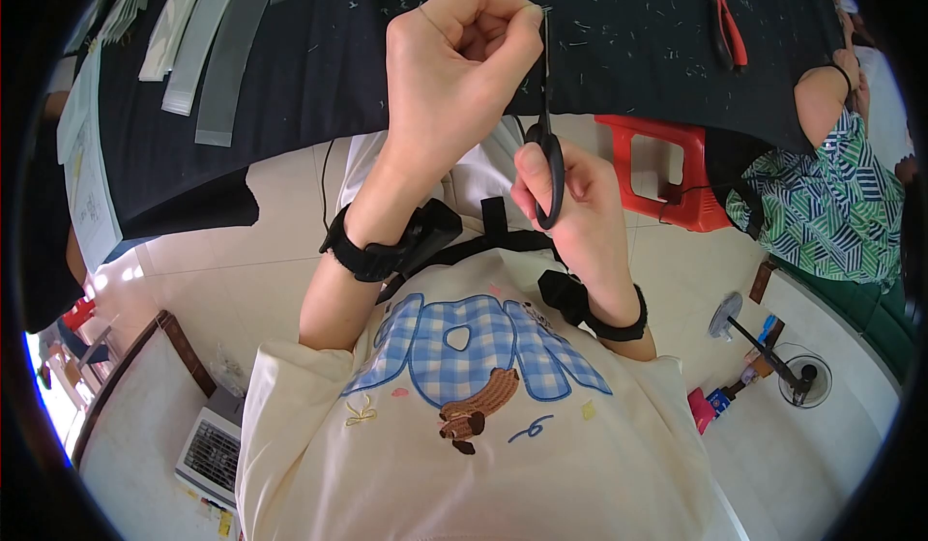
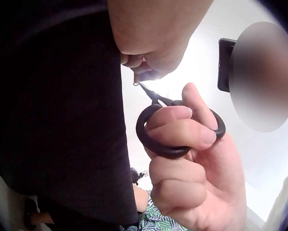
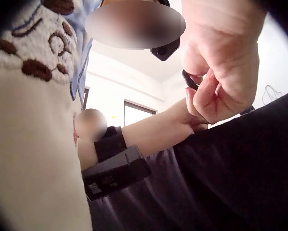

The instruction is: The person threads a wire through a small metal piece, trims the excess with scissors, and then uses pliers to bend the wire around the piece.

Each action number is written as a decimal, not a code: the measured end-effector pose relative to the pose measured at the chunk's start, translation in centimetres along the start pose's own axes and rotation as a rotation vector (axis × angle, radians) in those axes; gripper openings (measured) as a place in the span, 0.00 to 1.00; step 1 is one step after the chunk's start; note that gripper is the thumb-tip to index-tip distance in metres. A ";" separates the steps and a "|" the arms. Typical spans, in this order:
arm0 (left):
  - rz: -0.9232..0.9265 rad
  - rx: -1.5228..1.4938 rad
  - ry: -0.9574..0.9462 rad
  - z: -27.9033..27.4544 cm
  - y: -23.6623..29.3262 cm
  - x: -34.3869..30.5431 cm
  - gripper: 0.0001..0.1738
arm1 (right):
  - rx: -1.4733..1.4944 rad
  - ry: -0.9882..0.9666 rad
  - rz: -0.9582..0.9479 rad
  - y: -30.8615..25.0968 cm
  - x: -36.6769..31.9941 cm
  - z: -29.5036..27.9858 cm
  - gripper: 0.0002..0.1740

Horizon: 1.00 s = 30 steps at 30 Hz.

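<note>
Scissors stood upright between the hands, just off the near edge of the desk. The curled fingers of the right hand held their black loops, and their tip pointed up at the left hand. The left fingers were pinched tight on a thin piece. It was too small for us to name, and most of it was hidden in the fist. We could not tell how far the blades were parted.

Clear bags lay flat at the desk's far left, and we could not tell whether anything was in them.

Only the left wrist view showed the tip right at the pinch. The right wrist view hid the blades behind the right hand and showed one loop only. Only the head view showed red pliers and green snippets on the desk.
</note>
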<state>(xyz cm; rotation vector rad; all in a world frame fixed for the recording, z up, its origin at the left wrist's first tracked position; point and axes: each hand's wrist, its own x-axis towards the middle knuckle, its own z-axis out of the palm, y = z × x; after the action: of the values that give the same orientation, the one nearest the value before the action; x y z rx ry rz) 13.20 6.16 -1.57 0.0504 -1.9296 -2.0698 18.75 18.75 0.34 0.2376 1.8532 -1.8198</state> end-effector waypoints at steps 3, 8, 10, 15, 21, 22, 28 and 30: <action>0.004 0.001 0.006 0.0 0.0 0.0 0.04 | 0.018 -0.008 0.004 0.0 0.0 0.0 0.20; 0.008 0.066 -0.028 -0.3 0.0 -0.1 0.04 | 0.035 -0.017 0.004 0.1 0.0 0.0 0.20; 0.004 0.070 -0.026 -0.3 0.0 -0.1 0.04 | 0.017 -0.030 -0.025 0.3 0.0 -0.1 0.21; 0.005 0.053 -0.042 -0.3 0.0 -0.1 0.04 | 0.012 -0.039 -0.047 0.6 0.2 0.0 0.21; 0.015 0.102 0.001 -0.4 -0.6 -0.1 0.04 | -0.005 -0.028 -0.027 0.2 0.1 0.0 0.21; 0.007 0.101 0.004 -0.4 -0.6 -0.1 0.04 | 0.003 -0.025 -0.010 0.1 0.1 0.0 0.21; 0.006 0.104 0.001 -0.4 -0.5 -0.1 0.04 | 0.006 -0.015 -0.004 0.1 0.1 -0.1 0.20; 0.004 0.103 0.003 -0.4 -0.5 -0.2 0.04 | 0.004 -0.017 0.001 0.0 0.0 -0.2 0.20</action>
<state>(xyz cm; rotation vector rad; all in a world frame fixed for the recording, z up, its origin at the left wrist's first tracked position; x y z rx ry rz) 13.33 5.84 -2.15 0.0721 -2.0310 -1.9653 18.69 18.91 0.29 0.2236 1.8372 -1.8196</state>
